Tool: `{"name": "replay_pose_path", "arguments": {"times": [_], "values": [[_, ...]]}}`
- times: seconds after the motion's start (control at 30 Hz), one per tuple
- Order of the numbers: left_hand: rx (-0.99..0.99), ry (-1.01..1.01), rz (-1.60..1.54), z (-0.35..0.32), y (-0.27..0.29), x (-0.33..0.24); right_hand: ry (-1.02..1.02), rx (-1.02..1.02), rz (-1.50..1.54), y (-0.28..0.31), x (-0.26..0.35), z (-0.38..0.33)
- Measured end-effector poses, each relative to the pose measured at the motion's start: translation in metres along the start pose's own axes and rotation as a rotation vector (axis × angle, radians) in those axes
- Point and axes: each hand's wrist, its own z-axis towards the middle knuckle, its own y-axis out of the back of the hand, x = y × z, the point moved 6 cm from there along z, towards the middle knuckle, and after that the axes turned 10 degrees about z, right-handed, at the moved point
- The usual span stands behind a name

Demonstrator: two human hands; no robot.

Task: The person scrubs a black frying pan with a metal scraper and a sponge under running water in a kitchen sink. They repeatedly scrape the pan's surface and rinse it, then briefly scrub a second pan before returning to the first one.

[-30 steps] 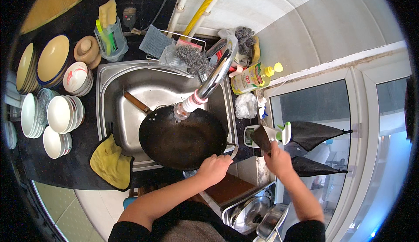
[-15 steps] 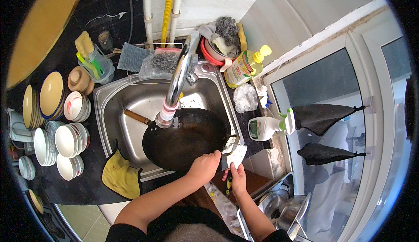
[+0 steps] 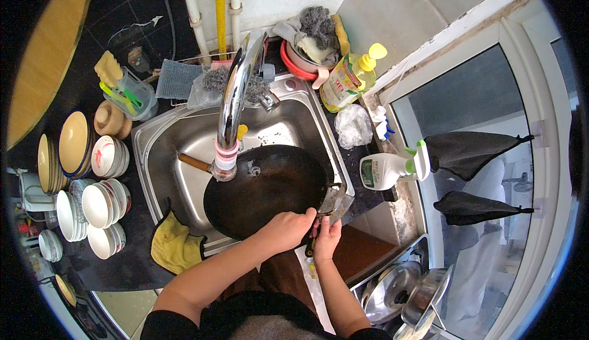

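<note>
A dark wok (image 3: 267,187) rests in the steel sink (image 3: 147,150), its wooden handle (image 3: 195,163) pointing left and a small metal loop (image 3: 332,199) at its right rim. My left hand (image 3: 289,229) is closed, fingertips pinched beside that loop; what they grip is hidden. My right hand (image 3: 327,239) is closed on a flat, shiny piece (image 3: 345,207) next to the loop. Between my hands sits a black-and-yellow handle (image 3: 310,248) with a pink part; I cannot tell which hand holds it. The faucet (image 3: 232,107) reaches over the wok.
Stacked bowls (image 3: 98,205) and plates (image 3: 75,141) stand left of the sink. A yellow cloth (image 3: 177,245) drapes over the front edge. On the right are a dish soap bottle (image 3: 346,82), a spray bottle (image 3: 386,171) and metal pot lids (image 3: 392,291). Black cloths (image 3: 475,153) hang by the window.
My hands have come closer together at the wok's right rim. The flat piece now looks more see-through or shiny and is tilted differently. The whole view has shifted slightly.
</note>
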Motion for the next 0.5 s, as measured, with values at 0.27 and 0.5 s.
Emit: {"name": "replay_pose_path", "arguments": {"times": [0.27,0.5], "values": [[0.035,0.023,0.003,0.001,-0.006,0.004,0.174,-0.116,-0.133,0.015,0.018,0.012],[0.031,0.028,-0.025,0.002,-0.004,0.002,0.009,-0.089,-0.135,0.012,0.007,0.005]]}}
